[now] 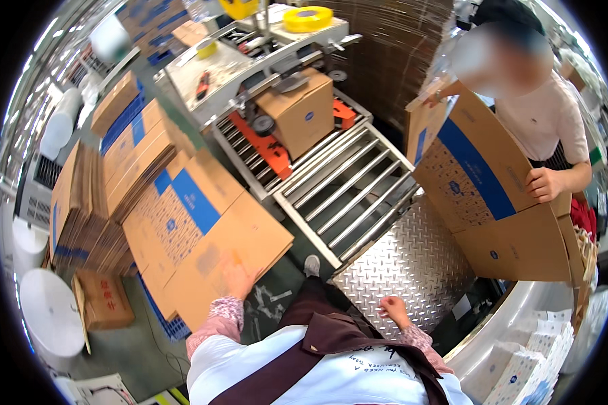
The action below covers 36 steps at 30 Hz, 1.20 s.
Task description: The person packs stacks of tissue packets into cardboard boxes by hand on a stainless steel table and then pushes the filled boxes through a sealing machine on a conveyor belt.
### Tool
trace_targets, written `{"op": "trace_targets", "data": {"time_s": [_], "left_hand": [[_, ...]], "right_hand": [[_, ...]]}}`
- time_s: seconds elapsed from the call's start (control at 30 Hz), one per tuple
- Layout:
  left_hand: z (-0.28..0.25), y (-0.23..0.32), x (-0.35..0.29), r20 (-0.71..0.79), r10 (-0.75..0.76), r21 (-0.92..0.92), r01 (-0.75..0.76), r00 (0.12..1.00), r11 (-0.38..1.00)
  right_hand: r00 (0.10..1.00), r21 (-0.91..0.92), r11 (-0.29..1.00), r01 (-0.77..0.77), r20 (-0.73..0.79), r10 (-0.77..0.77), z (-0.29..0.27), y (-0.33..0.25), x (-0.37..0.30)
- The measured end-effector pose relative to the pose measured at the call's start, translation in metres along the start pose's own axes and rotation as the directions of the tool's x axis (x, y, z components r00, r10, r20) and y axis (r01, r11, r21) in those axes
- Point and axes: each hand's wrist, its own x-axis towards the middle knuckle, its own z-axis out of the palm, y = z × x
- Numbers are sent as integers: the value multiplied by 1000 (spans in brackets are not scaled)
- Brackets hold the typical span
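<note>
My left hand (238, 275) lies on the near edge of a flattened cardboard box (240, 233), fingers stretched over its top face; they look slightly blurred. The flat box is brown with a blue band and rests slanted on a pile. Above a diamond-pattern metal plate (412, 260) hovers my right hand (394, 310), its fingers loosely bent and apart, with nothing visible in them. To the right, a co-worker's hand (546, 184) holds a large partly opened carton (483, 162) with a blue stripe, standing beyond the plate.
Ahead, a roller conveyor (344, 192) leads to a sealing machine with a brown box (300, 115) inside. Stacks of folded cartons (81, 202) stand at left, by a brown carton (103, 299) on the floor. White patterned packs (520, 364) sit at lower right. A yellow tape roll (308, 19) lies on the machine.
</note>
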Motion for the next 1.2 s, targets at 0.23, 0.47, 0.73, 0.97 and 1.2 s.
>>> {"op": "trace_targets", "data": {"time_s": [0.23,0.47,0.73,0.97,1.2], "left_hand": [[88,-113,-98,326,-36,269,-56,945,962],[48,-128,-70,240,30,137,-64,970,988],[-15,-180,-72,180,204,84,-222,962,971],[24,-146,-137,339,12,-721,252,941,646],[-90,37,-55,-168,497,-677,-466,851,569]], "right_hand": [[996,-229,973,0,92,21,16,-30,-11],[859,-398,762,510,277,-430,173,-158,51],[775,-554,565,611,274,-569,272,-206,65],[491,-240,454,858,640,-591,303,-221,23],[346,-656,-23,755,428,-835,72,-288,-195]]}}
